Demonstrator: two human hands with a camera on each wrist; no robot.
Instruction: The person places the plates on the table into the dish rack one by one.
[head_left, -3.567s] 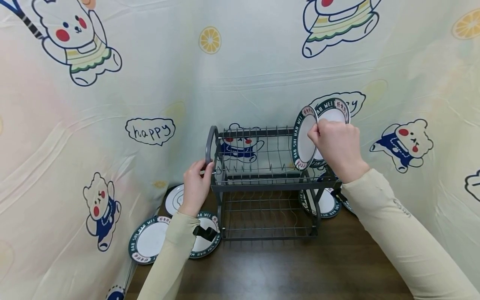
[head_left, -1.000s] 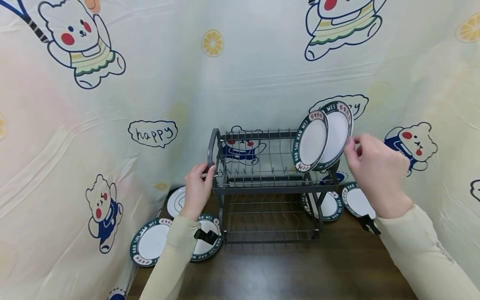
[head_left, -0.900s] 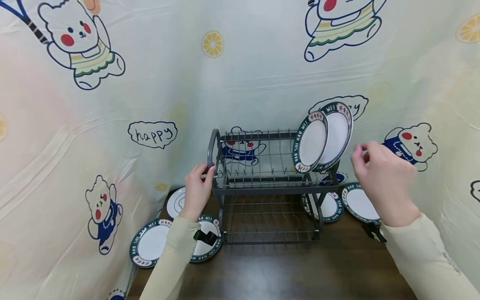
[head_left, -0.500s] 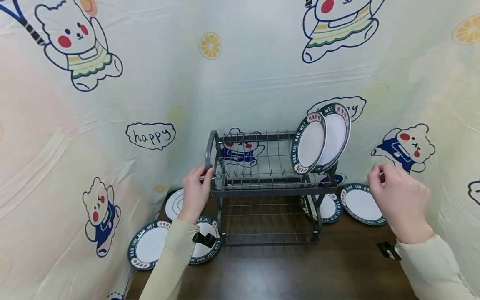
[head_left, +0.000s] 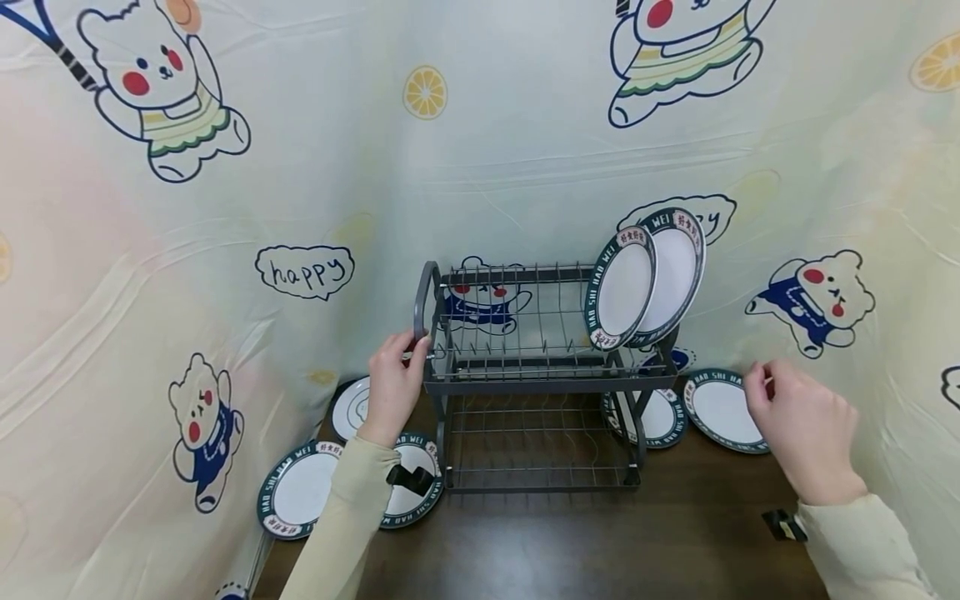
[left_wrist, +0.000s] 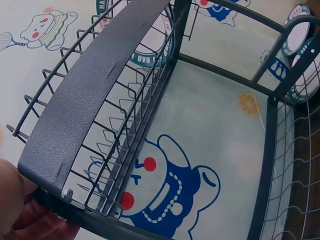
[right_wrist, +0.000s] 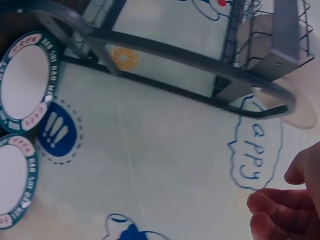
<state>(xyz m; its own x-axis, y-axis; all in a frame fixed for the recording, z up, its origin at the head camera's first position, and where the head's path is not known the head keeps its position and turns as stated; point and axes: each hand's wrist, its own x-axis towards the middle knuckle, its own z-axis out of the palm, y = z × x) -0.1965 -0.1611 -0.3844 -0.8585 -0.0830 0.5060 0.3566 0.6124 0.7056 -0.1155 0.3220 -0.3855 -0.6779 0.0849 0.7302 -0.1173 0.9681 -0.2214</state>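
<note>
My left hand grips the left end of a dark two-tier dish rack, around the base of its side handle; the left wrist view shows the thumb above and fingers under the frame. Two plates with green lettered rims, a front plate and a back plate, stand on edge at the upper tier's right end. My right hand hangs loosely curled, holding nothing, right of the rack. It overlaps the edge of a flat plate in the head view. In the right wrist view, thumb and fingertips are apart.
Another plate lies behind the rack's right leg. Left of the rack lie a rimmed plate, a plate partly under my forearm, and a white plate. A patterned cloth hangs behind the brown table.
My right hand has let go of the back plate on the upper tier and moved right and down, away from the rack. My left hand keeps its hold.
</note>
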